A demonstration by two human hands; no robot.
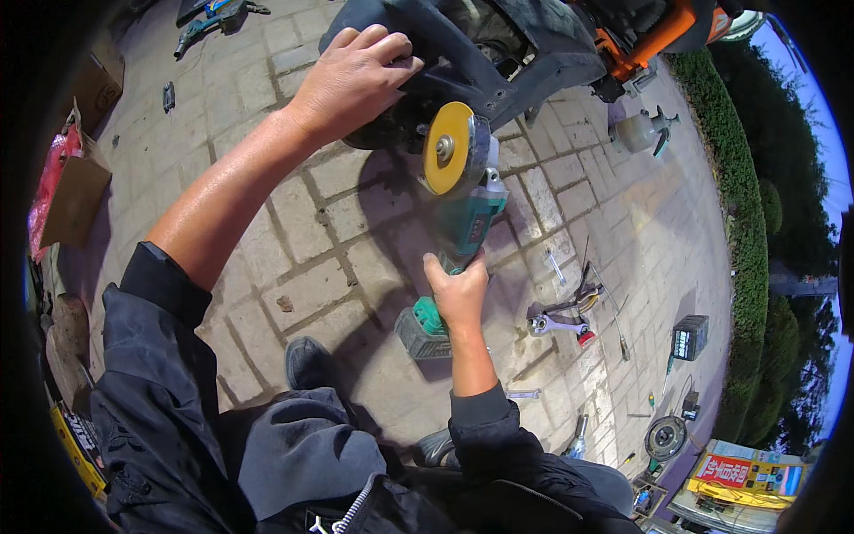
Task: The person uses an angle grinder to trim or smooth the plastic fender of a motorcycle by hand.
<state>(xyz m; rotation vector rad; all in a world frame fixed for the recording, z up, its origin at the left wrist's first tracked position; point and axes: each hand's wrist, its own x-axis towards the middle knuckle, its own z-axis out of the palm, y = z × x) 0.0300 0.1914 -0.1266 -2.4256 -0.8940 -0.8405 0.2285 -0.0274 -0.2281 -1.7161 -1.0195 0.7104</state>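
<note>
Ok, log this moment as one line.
left hand: on dark frame | right hand: gripping teal angle grinder | yellow disc: near frame, contact unclear | wrench: on paving

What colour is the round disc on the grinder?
The disc is yellow. It shows best in the head view, the only one here.

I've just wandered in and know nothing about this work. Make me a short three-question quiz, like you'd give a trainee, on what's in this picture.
1. Which hand grips the green angle grinder?
2. What colour is the flat face of the grinder's disc?
a) blue
b) yellow
c) red
3. True or false: the left hand rests on the dark machine frame.

Key:
1. The right hand.
2. b
3. True
</note>
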